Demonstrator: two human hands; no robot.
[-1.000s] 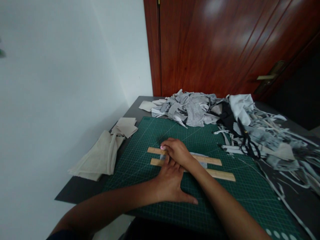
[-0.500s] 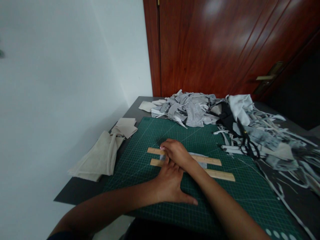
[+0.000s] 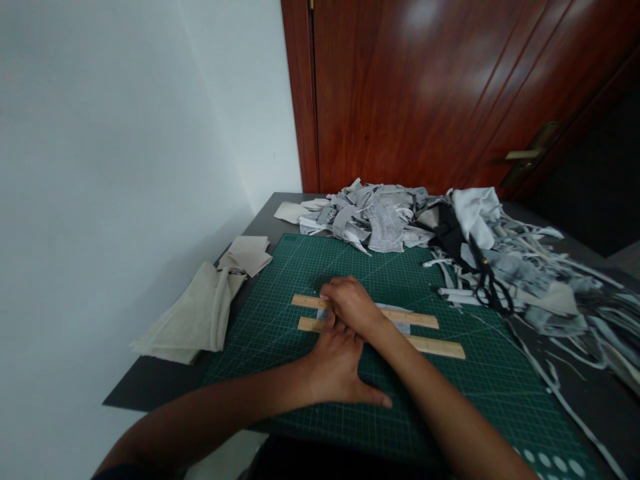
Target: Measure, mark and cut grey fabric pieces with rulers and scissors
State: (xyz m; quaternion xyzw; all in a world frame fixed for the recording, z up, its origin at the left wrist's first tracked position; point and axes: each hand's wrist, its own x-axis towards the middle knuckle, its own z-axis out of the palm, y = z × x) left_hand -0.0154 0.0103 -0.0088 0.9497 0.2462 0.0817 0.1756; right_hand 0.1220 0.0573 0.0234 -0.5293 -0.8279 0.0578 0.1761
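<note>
Two wooden rulers lie roughly parallel on a green cutting mat (image 3: 300, 267). A piece of grey cloth (image 3: 403, 328) lies beneath them and shows between them. My left hand (image 3: 337, 367) presses down on the nearer ruler (image 3: 436, 347) with its fingers stretched forward and its thumb spread out to the right. Curled closed, my right hand (image 3: 351, 305) rests at the farther ruler (image 3: 411, 317), towards its left end. Whatever its fingers pinch is hidden under the hand. The right wrist crosses above the fingers of the left hand.
Grey and white cloth scraps (image 3: 380, 217) are heaped at the back of the table. Black scissors (image 3: 490, 283) lie on more strips at the right. Folded beige cloth (image 3: 200, 310) sits along the left edge, beside the white wall (image 3: 150, 133). A wooden door (image 3: 410, 100) stands behind.
The whole view has shifted slightly. Both hands and both rulers keep nearly the same places.
</note>
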